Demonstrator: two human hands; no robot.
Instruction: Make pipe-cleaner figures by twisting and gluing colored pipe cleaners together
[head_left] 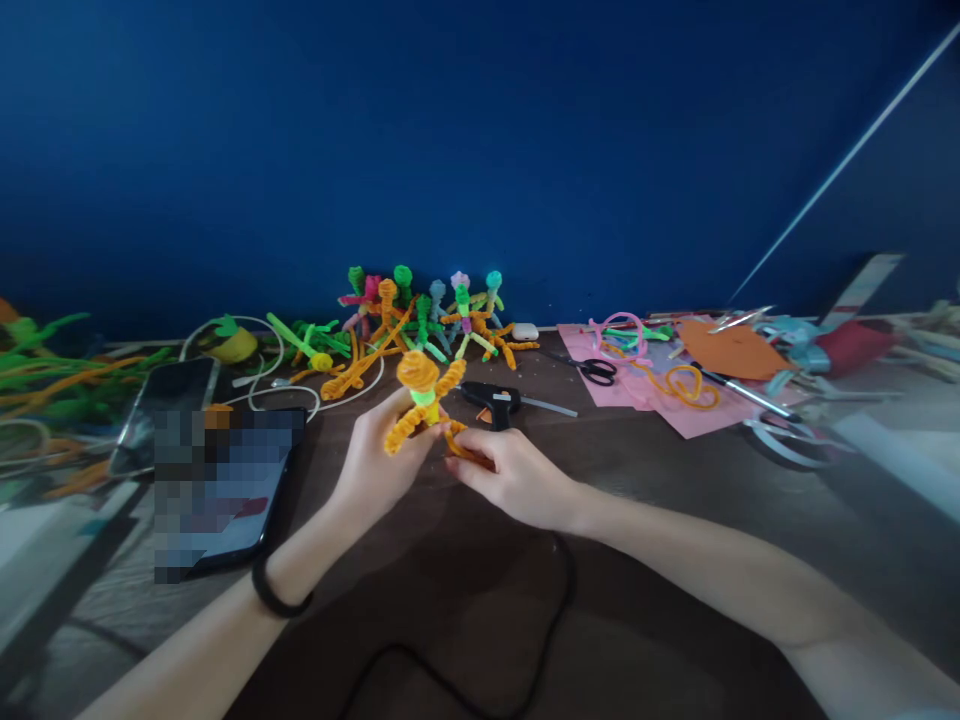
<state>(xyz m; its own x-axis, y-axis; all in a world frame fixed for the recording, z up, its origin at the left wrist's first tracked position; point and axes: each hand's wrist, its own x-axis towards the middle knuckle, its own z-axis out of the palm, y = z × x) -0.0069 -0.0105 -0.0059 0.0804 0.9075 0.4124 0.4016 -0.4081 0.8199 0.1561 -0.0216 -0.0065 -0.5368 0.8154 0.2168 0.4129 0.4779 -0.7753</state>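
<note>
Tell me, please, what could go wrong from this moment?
The black glue gun lies just beyond the right grip; if hot, which I cannot tell, it might burn skin.
The black cord runs loosely across the table, so a moving arm could snag it.
The left grip holds the orange figure while the right pinches an orange strand beside it; a hard pull might bend the figure.
</note>
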